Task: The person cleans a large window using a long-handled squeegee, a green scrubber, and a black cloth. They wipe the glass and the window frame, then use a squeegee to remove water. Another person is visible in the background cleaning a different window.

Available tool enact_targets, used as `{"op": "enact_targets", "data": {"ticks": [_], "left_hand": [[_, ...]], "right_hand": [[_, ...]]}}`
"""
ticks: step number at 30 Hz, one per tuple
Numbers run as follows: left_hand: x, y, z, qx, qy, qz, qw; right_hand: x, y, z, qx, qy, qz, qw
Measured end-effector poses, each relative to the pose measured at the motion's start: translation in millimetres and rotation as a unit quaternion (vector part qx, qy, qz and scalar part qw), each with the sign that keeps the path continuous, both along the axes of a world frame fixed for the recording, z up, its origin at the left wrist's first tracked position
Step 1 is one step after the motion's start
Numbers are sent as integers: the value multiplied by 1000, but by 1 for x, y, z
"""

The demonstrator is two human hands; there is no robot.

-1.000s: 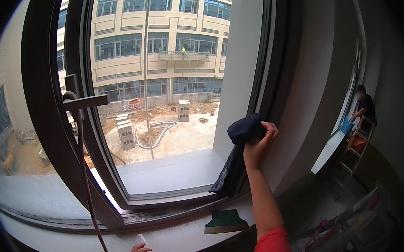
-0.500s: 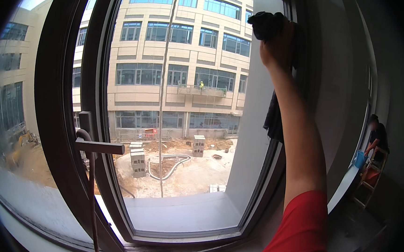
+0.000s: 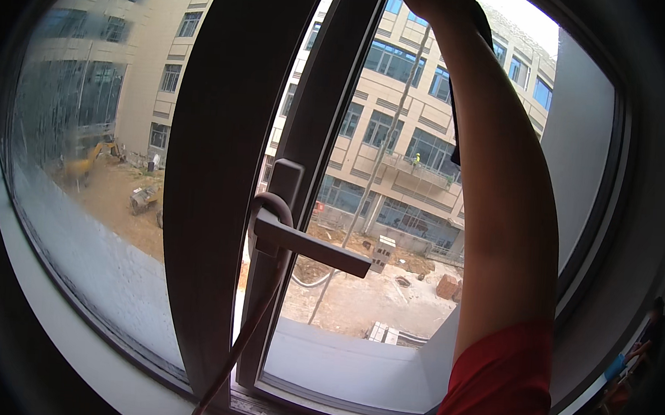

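My right hand (image 3: 432,0) is raised to the top edge of the view, its fingers partly cut off. It is closed on a dark cloth (image 3: 482,21), which shows beside the wrist and hangs behind the forearm against the glass. Behind the arm is the dark-framed window sash (image 3: 319,122), standing ajar. A grey lever handle (image 3: 314,249) sticks out from its left stile, with a brownish cord (image 3: 239,355) looped around it and running down. My left hand is out of sight.
On the left is a fixed pane (image 3: 93,214) streaked with wet marks, above a pale sill (image 3: 55,319). Far right, another person (image 3: 651,334) is beside a blue bucket (image 3: 616,366). Outside are a beige building and a construction yard.
My right hand and the cloth have gone from the frame's upper right side to the top, over the glass. The view has turned, so the handle and sash appear further right.
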State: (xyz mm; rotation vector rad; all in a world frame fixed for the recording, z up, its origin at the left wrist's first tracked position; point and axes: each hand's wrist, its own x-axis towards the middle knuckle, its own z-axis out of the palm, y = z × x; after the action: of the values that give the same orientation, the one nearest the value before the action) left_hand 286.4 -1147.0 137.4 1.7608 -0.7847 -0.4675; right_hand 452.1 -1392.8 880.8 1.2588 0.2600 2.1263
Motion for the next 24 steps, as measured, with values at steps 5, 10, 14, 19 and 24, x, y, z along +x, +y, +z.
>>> {"op": "enact_targets", "data": {"ticks": [5, 10, 14, 19, 24], "left_hand": [[-3, -2, 9, -6, 11, -28, 1000], [-4, 9, 25, 41, -42, -50, 997], [11, 8, 46, -29, -142, -81, 986], [27, 8, 120, -159, -373, 32, 914], [48, 17, 169, -190, -490, 203, 826]], "right_hand": [[-50, -6, -62, -61, 92, -99, 989], [-67, -11, -241, -73, 319, -27, 944], [-83, -16, -304, 28, 467, 175, 866], [-61, 4, -246, -24, 324, 71, 943], [-25, 37, -172, -21, 379, -27, 925]]}}
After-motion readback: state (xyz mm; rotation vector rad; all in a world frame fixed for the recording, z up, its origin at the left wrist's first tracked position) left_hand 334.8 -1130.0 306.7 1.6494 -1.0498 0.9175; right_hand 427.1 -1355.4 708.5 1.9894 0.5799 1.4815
